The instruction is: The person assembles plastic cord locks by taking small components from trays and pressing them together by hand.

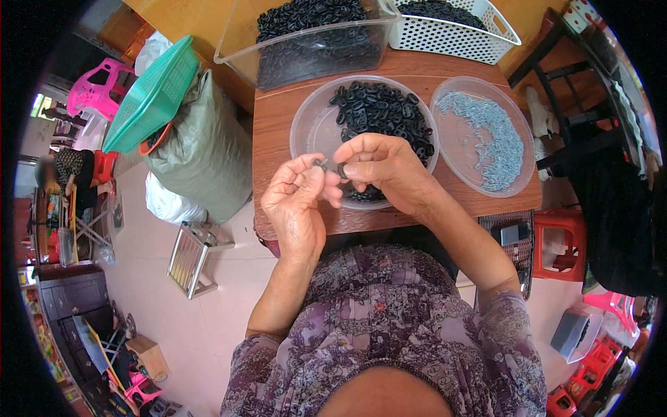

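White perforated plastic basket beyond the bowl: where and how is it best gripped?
Probably the white perforated plastic basket is best gripped at its right end wall, coming from the right: the wide opening below the rim looks like a handle. Its left end crowds the clear rectangular plastic bin. Keep it level, since black pieces fill it.

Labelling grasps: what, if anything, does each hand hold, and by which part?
Left hand: small black piece, between thumb and fingertips. Right hand: dark piece, likewise. Pinched part too small to tell.
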Demonstrator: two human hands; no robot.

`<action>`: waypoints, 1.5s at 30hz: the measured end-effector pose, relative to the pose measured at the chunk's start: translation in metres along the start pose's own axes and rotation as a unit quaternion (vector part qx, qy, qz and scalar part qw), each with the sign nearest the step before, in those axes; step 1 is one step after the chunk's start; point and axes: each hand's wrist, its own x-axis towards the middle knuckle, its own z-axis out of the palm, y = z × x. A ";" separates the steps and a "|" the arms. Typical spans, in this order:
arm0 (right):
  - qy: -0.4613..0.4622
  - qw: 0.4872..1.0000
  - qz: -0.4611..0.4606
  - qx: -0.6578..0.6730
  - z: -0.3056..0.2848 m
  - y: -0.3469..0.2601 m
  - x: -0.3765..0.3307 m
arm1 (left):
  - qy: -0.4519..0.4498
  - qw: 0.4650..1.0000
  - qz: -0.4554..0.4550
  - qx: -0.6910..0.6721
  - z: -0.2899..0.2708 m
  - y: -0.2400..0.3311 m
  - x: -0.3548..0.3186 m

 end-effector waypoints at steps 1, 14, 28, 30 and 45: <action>-0.002 1.000 -0.010 0.005 -0.001 0.001 0.000 | 0.000 1.000 -0.001 0.002 -0.001 -0.001 0.000; 0.066 0.983 -0.136 -0.106 0.014 0.020 -0.005 | 0.030 0.999 0.040 0.015 0.000 -0.011 0.001; 0.135 0.917 -0.253 -0.277 0.017 0.031 -0.010 | 0.019 0.998 0.058 0.017 0.005 -0.016 -0.007; 0.137 0.955 -0.180 -0.194 0.013 0.025 -0.013 | 0.022 0.999 0.040 0.021 0.006 -0.012 -0.006; 0.125 0.992 0.002 0.023 -0.002 0.015 0.003 | 0.015 0.994 0.014 0.105 0.004 -0.011 -0.011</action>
